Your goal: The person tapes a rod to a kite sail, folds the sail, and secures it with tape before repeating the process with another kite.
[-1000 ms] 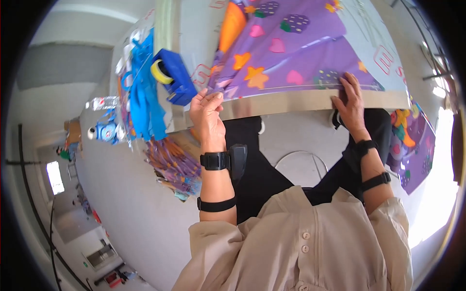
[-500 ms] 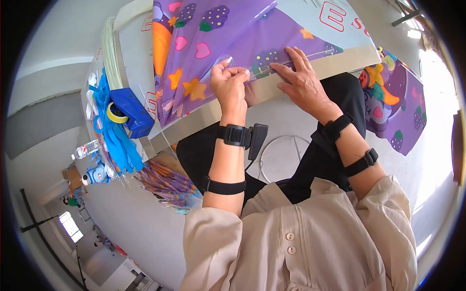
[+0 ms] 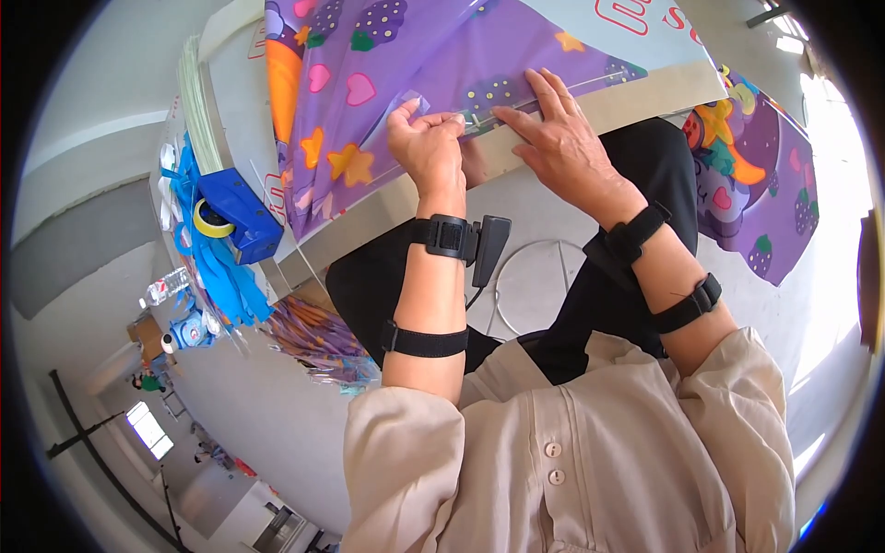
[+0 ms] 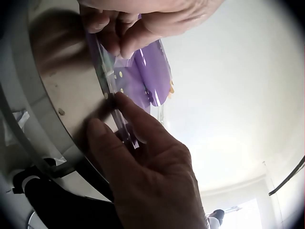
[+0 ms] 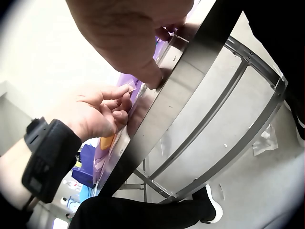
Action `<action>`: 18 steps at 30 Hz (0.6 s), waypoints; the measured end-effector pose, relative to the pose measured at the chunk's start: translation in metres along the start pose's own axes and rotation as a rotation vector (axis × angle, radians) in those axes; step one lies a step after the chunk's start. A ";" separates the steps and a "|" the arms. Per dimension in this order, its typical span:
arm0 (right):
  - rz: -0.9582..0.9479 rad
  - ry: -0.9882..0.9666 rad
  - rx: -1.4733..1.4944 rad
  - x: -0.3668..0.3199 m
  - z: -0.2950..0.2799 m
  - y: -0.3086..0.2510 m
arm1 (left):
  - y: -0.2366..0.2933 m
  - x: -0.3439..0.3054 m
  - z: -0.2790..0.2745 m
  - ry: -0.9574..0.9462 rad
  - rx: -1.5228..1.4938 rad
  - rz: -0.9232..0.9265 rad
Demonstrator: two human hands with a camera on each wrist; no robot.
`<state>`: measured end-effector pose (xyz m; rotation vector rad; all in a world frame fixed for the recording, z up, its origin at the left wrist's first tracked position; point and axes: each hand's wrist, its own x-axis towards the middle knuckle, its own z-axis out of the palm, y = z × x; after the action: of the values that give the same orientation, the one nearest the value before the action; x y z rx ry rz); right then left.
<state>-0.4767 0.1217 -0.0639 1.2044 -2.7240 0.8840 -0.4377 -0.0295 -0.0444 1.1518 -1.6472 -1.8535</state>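
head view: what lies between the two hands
Head view: the purple printed sheet edge on the table rim, between left hand and right hand.

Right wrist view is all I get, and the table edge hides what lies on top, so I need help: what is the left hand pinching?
Observer: The left hand pinches a clear strip, probably tape, over the purple plastic sheet printed with hearts and stars.
Operator: What are the right hand's fingers doing up there?
Observer: The right hand lies flat, fingers straight, pressing that sheet onto the grey table near its edge.
Operator: Is there any tape supply close by?
Observer: A blue tape dispenser with a yellow roll stands on the table, out beyond the left hand.
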 end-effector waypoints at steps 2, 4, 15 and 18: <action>0.001 -0.004 -0.007 0.000 0.000 0.000 | 0.001 0.000 0.002 0.025 0.063 0.010; 0.003 -0.008 -0.016 0.000 0.000 0.000 | 0.001 0.000 0.003 0.031 0.097 0.016; 0.005 -0.019 -0.026 -0.001 0.001 0.001 | -0.012 0.015 0.002 0.038 0.397 0.129; 0.008 -0.018 -0.025 -0.001 0.002 0.001 | -0.003 0.011 0.007 0.050 0.554 0.187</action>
<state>-0.4763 0.1218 -0.0660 1.2041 -2.7470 0.8416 -0.4483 -0.0328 -0.0512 1.1792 -2.2305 -1.2751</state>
